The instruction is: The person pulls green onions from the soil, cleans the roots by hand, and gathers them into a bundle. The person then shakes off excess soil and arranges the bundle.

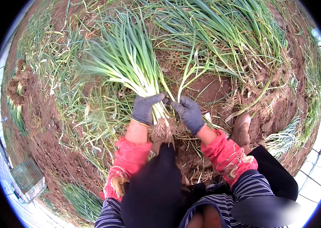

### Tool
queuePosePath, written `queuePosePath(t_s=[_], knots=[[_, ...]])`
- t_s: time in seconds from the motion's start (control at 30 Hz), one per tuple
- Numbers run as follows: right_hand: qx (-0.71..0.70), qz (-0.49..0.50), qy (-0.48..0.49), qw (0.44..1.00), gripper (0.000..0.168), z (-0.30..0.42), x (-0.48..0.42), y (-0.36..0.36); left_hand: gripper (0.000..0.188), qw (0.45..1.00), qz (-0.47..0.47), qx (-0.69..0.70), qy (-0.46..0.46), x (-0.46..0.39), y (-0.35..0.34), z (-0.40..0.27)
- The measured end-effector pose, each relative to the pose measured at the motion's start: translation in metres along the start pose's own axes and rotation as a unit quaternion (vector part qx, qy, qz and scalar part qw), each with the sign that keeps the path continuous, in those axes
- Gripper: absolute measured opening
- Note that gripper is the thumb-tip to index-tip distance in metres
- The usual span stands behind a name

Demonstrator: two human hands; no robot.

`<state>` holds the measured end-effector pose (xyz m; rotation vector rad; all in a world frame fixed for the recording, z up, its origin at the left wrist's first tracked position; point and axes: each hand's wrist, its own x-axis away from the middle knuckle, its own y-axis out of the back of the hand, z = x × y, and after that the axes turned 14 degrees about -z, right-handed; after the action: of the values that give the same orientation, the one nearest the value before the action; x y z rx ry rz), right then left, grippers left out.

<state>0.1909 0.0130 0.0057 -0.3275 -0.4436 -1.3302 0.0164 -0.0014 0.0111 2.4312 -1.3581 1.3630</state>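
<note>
My left hand [146,109], in a dark grey glove, is closed around a bunch of green onions [132,62], its leaves fanned up and left and its pale roots pointing down at me. Close beside it on the right, my right hand [187,114], gloved alike, grips a single green onion stalk [181,88] with forked leaves. The fingertips of both hands nearly meet; exactly what the right fingers touch there is partly hidden. Red patterned sleeves cover both forearms.
A large heap of green onions [220,31] with roots lies at upper right. Cut leaves [72,94] litter the soil at left. Smaller bunches lie at the far left, lower left [82,201] and right [283,138]. A plastic crate [28,176] stands at lower left. My shoe [240,129] is at right.
</note>
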Motion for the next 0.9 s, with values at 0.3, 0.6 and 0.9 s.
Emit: queuePosePath(t_s=[0.3, 0.6, 0.9], knots=[[0.275, -0.001, 0.110, 0.955, 0.033, 0.002, 0.021, -0.003, 0.040, 0.995, 0.047, 0.039, 0.075, 0.007, -0.009, 0.017], [0.227, -0.017, -0.003, 0.974, 0.036, -0.102, 0.067, 0.092, 0.041, 0.999, 0.014, 0.023, 0.036, 0.017, -0.002, -0.016], [-0.221, 0.053, -0.059, 0.972, 0.031, 0.048, -0.034, -0.030, 0.059, 0.998, 0.063, 0.019, -0.018, 0.037, 0.027, -0.048]])
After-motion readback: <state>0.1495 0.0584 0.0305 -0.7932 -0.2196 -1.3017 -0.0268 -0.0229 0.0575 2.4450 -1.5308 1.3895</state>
